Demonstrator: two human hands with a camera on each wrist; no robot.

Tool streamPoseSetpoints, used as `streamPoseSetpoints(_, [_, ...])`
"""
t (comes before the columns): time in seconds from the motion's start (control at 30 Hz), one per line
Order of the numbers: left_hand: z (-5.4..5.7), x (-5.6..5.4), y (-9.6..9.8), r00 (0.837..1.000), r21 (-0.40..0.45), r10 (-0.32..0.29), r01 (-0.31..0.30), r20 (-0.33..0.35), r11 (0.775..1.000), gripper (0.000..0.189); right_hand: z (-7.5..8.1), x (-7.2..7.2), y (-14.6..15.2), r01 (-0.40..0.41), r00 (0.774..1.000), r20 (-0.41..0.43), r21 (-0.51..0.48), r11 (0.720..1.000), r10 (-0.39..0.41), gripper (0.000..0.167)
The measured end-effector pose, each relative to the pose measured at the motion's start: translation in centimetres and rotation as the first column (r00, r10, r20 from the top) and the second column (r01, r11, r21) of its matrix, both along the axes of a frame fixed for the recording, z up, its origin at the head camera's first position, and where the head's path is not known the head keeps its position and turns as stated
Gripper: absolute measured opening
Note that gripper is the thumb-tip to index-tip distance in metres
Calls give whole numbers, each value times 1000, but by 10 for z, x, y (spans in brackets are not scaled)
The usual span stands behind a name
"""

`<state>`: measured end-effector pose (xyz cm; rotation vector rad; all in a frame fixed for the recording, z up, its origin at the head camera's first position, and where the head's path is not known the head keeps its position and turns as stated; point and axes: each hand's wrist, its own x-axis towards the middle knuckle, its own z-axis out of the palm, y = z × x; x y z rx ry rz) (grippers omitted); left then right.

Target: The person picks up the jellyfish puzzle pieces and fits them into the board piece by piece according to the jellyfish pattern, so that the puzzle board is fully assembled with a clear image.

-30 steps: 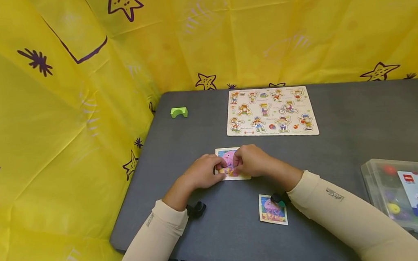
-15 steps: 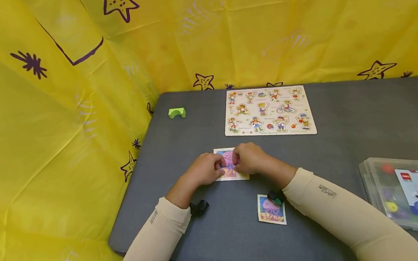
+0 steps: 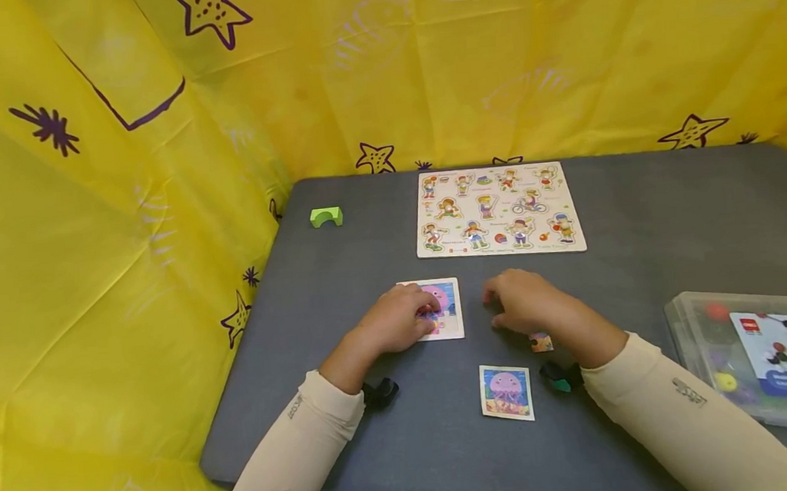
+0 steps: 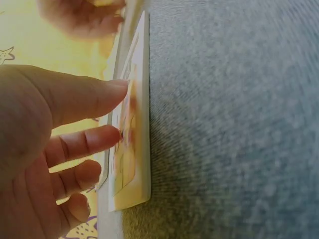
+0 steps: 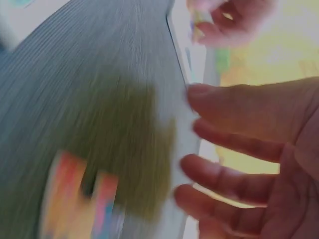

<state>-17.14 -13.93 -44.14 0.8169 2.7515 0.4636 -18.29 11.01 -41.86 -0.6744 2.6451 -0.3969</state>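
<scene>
A jigsaw board [image 3: 450,327] with a pink jellyfish picture lies on the grey table before the left hand [image 3: 399,318]. At its left half, the left thumb and forefinger come together on a small puzzle piece [image 5: 202,22], fingertips right at the picture in the left wrist view. To the right of the board, the right hand [image 3: 526,300] hovers over the table with loosely bent fingers and nothing between them. A loose orange puzzle piece [image 3: 541,342] lies below that hand, partly covered by the wrist. Nearer the front edge is a jellyfish picture card [image 3: 506,392].
A wooden peg puzzle [image 3: 498,210] with sports figures lies at the back. The green arch block [image 3: 326,217] stands at back left. On the right is a clear plastic box [image 3: 693,345] with coloured parts. Yellow patterned cloth [image 3: 127,297] hangs behind and to the left.
The right hand has left the board and moved right, uncovering the board's right side and the whole picture card. The left hand stays at the board. The view has shifted slightly.
</scene>
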Motion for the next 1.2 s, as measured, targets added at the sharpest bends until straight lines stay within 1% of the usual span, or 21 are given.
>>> streamPoseSetpoints(0.1, [-1, -1, 2, 1000, 3, -30, 30, -1, 1000, 22, 0, 11, 26, 3, 1000, 28, 19, 1000, -4, 34])
streamPoseSetpoints(0.23, [-3, -3, 2, 1000, 13, -27, 27, 15, 1000, 26, -3, 26, 52, 8, 1000, 24, 10, 1000, -9, 35])
streamPoseSetpoints(0.33, [-3, -4, 1, 999, 18, -18, 17, 35, 1000, 29, -8, 33, 60, 31, 999, 24, -21, 999, -30, 32])
streamPoseSetpoints(0.4, [-4, -5, 0, 999, 16, -22, 21, 42, 1000, 29, -11, 34, 62, 61, 998, 38, -64, 996, -59, 30])
streamPoseSetpoints(0.47, [-6, -7, -1, 998, 18, -25, 24, 54, 1000, 29, -14, 34, 64, 81, 996, 41, -131, 988, -77, 27])
streamPoseSetpoints(0.63, [-7, -9, 0, 996, 43, -16, 12, 84, 999, 28, -17, 24, 59, 96, 995, 60, -284, 954, -82, 15])
streamPoseSetpoints(0.7, [-7, -9, 0, 996, 51, -15, 10, 90, 999, 29, -17, 18, 51, 109, 992, 89, -326, 939, -84, 12])
streamPoseSetpoints(0.83, [-6, -10, -1, 995, 58, -13, 7, 97, 998, 29, -18, 4, 26, 122, 988, 133, -408, 905, -73, 12])
streamPoseSetpoints(0.93, [-6, -10, -2, 994, 63, -7, 0, 108, 998, 30, -20, -5, 4, 109, 990, 134, -441, 891, -55, 13])
streamPoseSetpoints(1.07, [-6, -10, -4, 994, 71, 3, -11, 112, 997, 32, -24, -14, -20, 70, 995, 94, -435, 898, -32, 13])
streamPoseSetpoints(1.2, [-6, -9, -4, 995, 85, 13, -22, 102, 996, 35, -25, -16, -36, 18, 999, 49, -386, 922, 1, 10])
